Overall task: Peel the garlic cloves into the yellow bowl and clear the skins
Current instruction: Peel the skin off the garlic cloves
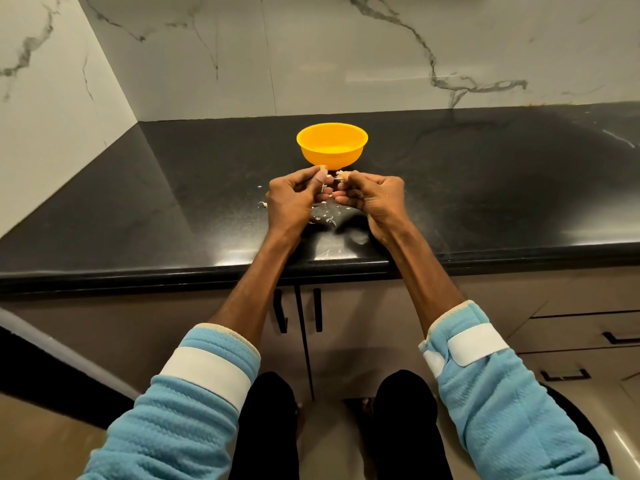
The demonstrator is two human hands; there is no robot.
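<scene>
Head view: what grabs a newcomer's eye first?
The yellow bowl, bright against the black countertop, near the marble back wall. Just in front of it, the left hand and right hand pinch a garlic clove between them, with pale skin flakes scattered on the counter beneath.

I am looking at a polished black stone countertop (485, 188), speckled and throwing back glossy glare. The yellow bowl (331, 145) is reading as smooth plastic. Papery, dry garlic skins (323, 220) are lying on it. The wall (311, 53) is showing veined, satin marble; my sleeves (180, 403) are looking like quilted soft cloth.
</scene>
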